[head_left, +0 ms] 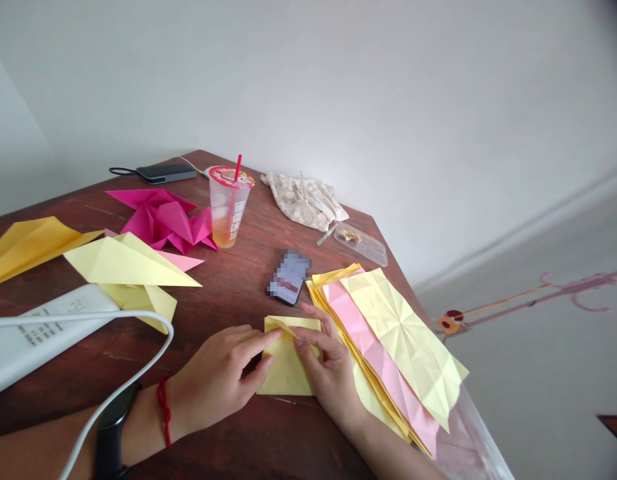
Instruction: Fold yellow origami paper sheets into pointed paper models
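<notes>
From the head camera, the left hand point(218, 380) and right hand point(328, 367) meet over a folded yellow sheet point(287, 360) lying on the dark reddish wooden surface point(223, 320). They stand close together with their fingers pressed on the paper, clamping it between them, and a flap lies turned down along its upper edge. Just right of it lies a stack of creased paper point(388, 347): a pale yellow sheet with radiating creases on top, a pink strip and deeper yellow sheets beneath, all opened flat. Toward the left sit pieces that look finished: a pale yellow folded model point(123, 263), a deep yellow folded piece point(28, 247) and a magenta origami figure point(163, 220). Several shapes thus appear done, while the flat stack appears yet to be formed into shapes. Beyond the hands stands a clear plastic cup point(227, 213) with a red straw and a printed lid, orange-tinted liquid low inside. A clear plastic tray point(361, 243) near the far edge holds a few brown crumbs point(349, 235). A phone point(288, 277) lies near the stack, a patterned cloth point(303, 200) and a power bank point(165, 173) lie farther back, and a white power strip point(38, 333) sits beside the left arm.
</notes>
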The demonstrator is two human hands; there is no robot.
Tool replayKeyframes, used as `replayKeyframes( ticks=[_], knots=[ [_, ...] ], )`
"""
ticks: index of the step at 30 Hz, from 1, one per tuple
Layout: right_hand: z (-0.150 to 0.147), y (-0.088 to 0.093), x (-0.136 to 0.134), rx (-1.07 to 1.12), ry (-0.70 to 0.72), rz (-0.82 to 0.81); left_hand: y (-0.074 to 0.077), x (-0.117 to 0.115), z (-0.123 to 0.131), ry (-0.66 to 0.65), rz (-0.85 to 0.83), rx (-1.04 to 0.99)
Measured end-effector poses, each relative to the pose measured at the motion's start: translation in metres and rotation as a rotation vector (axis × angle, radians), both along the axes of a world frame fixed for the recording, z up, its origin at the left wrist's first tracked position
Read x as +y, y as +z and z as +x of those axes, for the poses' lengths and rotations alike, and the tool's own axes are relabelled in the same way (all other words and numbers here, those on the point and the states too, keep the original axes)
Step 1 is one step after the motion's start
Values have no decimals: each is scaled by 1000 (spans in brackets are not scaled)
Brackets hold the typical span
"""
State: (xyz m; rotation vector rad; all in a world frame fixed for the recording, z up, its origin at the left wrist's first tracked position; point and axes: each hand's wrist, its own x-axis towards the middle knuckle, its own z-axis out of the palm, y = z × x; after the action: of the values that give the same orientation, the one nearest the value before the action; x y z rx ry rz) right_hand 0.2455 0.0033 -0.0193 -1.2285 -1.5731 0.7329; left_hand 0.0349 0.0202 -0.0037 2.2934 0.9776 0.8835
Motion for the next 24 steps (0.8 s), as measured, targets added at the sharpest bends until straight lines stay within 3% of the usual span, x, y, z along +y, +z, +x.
replayKeyframes(
  ticks=[6,12,19,24],
  knots=[
    [1,5,-3,-50,49,-18,6,8,-1,-1,-201,-235],
    [-2,7,-5,-119,46,-9,8,13,-6,1,-373,-313],
    [-4,7,-3,-84,149,35,3,16,-8,-40,-314,-306],
    [-4,5,-2,-47,175,30,9,16,-7,-36,-418,-366]
  ],
)
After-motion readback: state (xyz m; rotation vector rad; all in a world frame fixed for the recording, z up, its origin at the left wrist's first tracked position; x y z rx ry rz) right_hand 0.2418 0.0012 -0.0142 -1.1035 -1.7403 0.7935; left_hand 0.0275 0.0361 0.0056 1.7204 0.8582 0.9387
